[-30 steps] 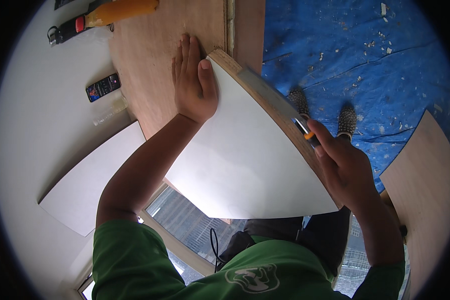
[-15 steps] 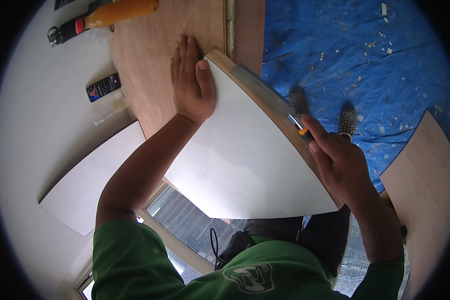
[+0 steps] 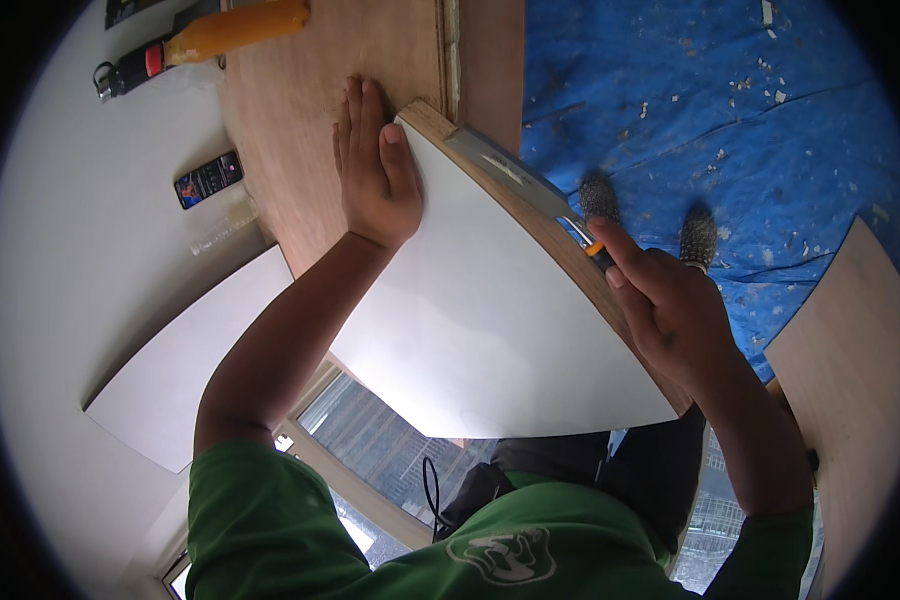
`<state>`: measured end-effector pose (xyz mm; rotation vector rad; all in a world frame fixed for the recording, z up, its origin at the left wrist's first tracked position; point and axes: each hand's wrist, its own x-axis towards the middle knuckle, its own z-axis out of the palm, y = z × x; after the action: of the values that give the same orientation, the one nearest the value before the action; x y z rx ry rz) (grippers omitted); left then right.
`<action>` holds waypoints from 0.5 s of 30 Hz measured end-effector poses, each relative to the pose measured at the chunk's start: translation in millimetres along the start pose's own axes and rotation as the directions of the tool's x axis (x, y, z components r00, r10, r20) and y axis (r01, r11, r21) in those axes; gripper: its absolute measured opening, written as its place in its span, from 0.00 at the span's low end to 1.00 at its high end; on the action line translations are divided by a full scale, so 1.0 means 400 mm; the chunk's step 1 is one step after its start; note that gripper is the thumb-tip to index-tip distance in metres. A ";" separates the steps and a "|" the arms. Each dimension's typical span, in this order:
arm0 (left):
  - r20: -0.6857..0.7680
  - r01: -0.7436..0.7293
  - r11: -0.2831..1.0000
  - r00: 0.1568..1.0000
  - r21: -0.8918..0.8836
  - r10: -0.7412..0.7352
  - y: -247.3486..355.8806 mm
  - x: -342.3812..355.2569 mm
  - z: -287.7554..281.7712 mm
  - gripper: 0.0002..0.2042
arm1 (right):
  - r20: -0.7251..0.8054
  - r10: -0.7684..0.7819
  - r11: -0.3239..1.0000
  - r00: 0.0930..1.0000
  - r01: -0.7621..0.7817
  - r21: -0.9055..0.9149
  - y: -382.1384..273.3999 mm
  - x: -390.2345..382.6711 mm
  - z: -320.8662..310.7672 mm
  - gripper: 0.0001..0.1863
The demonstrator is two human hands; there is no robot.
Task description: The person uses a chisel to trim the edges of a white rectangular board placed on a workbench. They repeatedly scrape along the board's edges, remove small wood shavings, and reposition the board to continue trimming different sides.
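Panel (image 3: 490, 310): one, white-faced, with a bare wood edge (image 3: 562, 243) along its curved right side; upper part lying on the counter (image 3: 280, 130), lower end near the person's waist.

Left hand (image 3: 378, 185): set at the panel's upper left margin, flat, fingers extended onto the counter, thumb spread toward the white face. Grip wide, with hold of nothing.

Right hand (image 3: 675, 310): just right of the panel's wood edge. Grip closed round the handle of one tool, fingertips at the orange ring.

Tool (image 3: 515, 175): long flat grey blade, bright shank, black and orange handle; blade lying along the upper stretch of the panel's edge, pointing to its top corner.

Phone (image 3: 209, 180): one, screen lit, left of the panel.

Bottle (image 3: 240, 30): orange, beyond the panel's top, to the left.

Second panel (image 3: 200, 360): white, left of the first.

Sheet (image 3: 630, 90): blue, strewn with pale scraps, right of the panel; two speckled shoes (image 3: 698, 235) upon it.

Board (image 3: 860, 370): wood-faced, far right of the panel.
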<state>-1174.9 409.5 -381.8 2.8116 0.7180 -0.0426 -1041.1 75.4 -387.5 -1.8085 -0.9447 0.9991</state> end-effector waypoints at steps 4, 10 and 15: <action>-0.004 -0.004 1.000 1.000 -0.008 0.004 -0.006 0.001 0.000 0.36 | -0.044 -0.052 0.999 0.998 0.053 0.011 -0.007 0.001 -0.005 0.27; -0.012 -0.005 1.000 1.000 -0.015 0.005 -0.013 0.002 0.000 0.35 | 0.107 0.066 0.998 0.992 -0.068 0.011 -0.018 0.004 -0.016 0.25; -0.007 0.011 1.000 1.000 -0.004 -0.011 -0.012 0.001 -0.002 0.36 | 0.118 0.067 0.998 0.991 -0.067 -0.006 -0.019 0.015 -0.018 0.25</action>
<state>-1176.7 414.0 -382.1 2.8059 0.7346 -0.0331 -1033.8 81.3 -379.7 -1.8091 -0.9622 1.1584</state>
